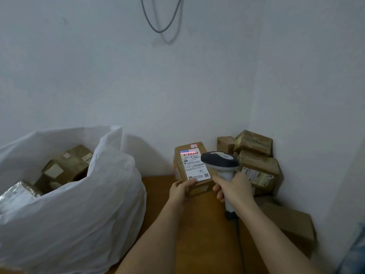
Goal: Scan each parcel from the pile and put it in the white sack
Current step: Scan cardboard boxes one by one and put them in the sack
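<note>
My left hand (180, 189) grips the near end of a brown cardboard parcel (194, 168), tilted up so its white shipping label faces me. A red scan line lies across the barcode at the label's top. My right hand (234, 189) holds the handle of a grey and white barcode scanner (220, 160), whose head points at the label. The pile of brown parcels (255, 161) is stacked in the right corner behind the scanner. The white sack (83, 210) stands open on the left, with several parcels (67, 169) inside.
A wooden table (158, 196) lies under my arms. A flat cardboard box (290, 220) lies near the right wall. The scanner's dark cable (240, 242) runs down across the table. White walls meet in the corner, and a grey cable (162, 18) hangs above.
</note>
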